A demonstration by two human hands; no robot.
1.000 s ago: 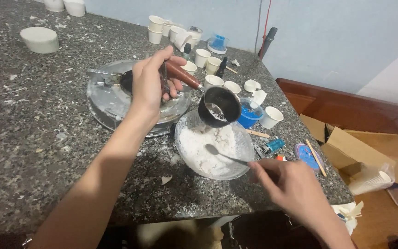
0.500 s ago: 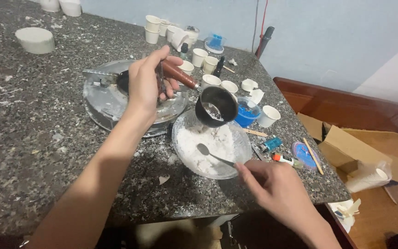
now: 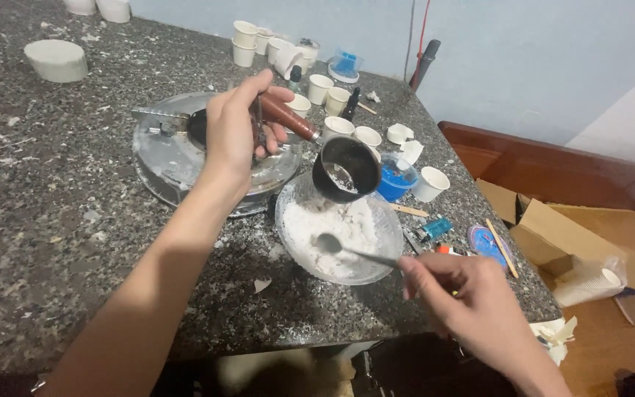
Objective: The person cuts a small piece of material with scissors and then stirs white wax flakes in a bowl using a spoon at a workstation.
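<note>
Granite-speckled worktop point(image 3: 53, 220), dusted with white crumbs. Left hand point(image 3: 238, 129) is wrapped around the brown wooden handle of a small dark pot point(image 3: 345, 169), held tilted just above a glass bowl point(image 3: 338, 228). White powder lies heaped in the bowl; some white residue shows inside the pot. Right hand point(image 3: 472, 301) pinches the end of a metal spoon point(image 3: 350, 248), its scoop resting in the powder. Round metal burner point(image 3: 178, 151) sits behind the left hand, beside the bowl. Small white cups point(image 3: 332, 88) cluster further back; a blue-filled cup point(image 3: 395, 180) stands just right of the pot.
</note>
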